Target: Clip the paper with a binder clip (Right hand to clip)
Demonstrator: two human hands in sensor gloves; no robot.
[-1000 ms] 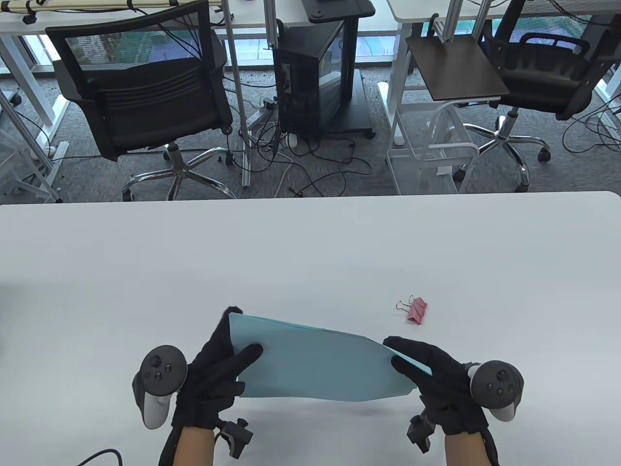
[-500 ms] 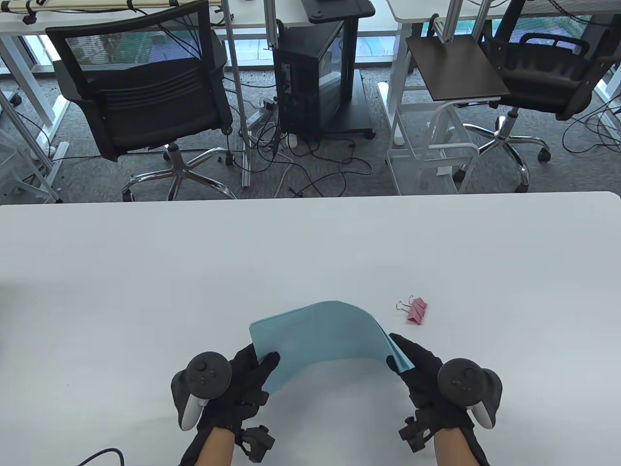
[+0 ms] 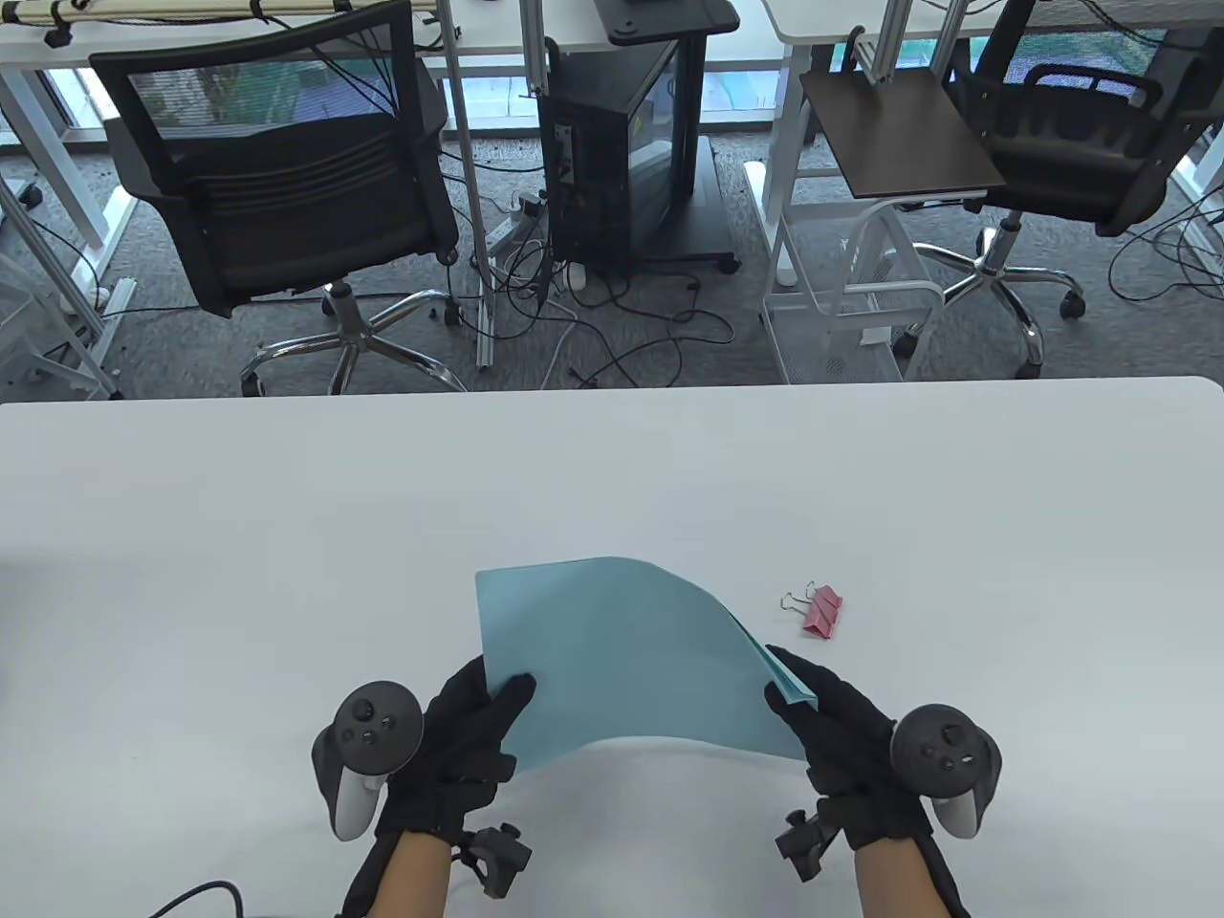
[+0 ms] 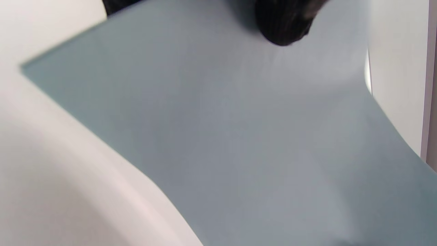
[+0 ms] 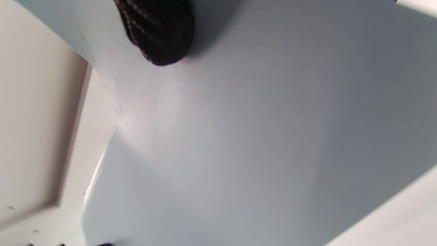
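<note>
Table view: both hands, left hand [image 3: 459, 746] and right hand [image 3: 841, 736], pinch the paper [image 3: 631, 660], seemingly 2+ sheets; square its edges before your right hand takes the binder clip [image 3: 820, 612].

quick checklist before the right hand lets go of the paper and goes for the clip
1. Left hand grips the blue paper: ok.
2. Right hand free to reach: not ok, it holds the paper's right edge.
3. Pink binder clip lies apart on the table, nothing on it: ok.
4. Sheets squared up: cannot tell, the stack is bowed.
5. Clip's wire handles in view: ok.
</note>
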